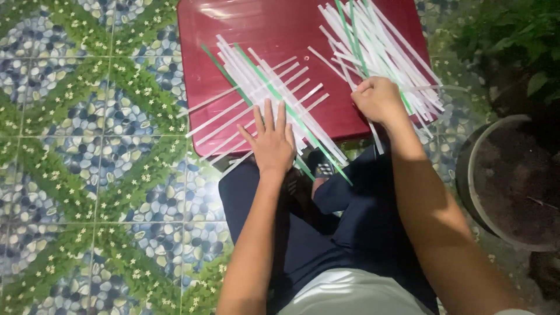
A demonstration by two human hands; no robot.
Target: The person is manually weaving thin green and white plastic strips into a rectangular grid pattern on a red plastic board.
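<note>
So here we've got our left hand (270, 140) flat and fingers spread, pressing down on the woven strips (265, 96) at the near edge of the red plastic table (280, 29). Those strips are white with a couple of green ones, and the main bunch runs its long axis from about 10 o'clock to 4 o'clock, with thinner white ones crossing it toward 2 o'clock.

Our right hand (378, 99) is curled closed, pinching a single white strip (373, 131) that pokes out below the fist toward 5 o'clock. It's sitting at the bottom end of the loose strip pile (379, 44), which fans up toward 11 o'clock.

The weave is at 9 o'clock from the right hand, close by, and the left hand is already on it.

Patterned floor tiles (87, 146) at 9 o'clock, a dark plant pot (466, 175) at 3 o'clock.
</note>
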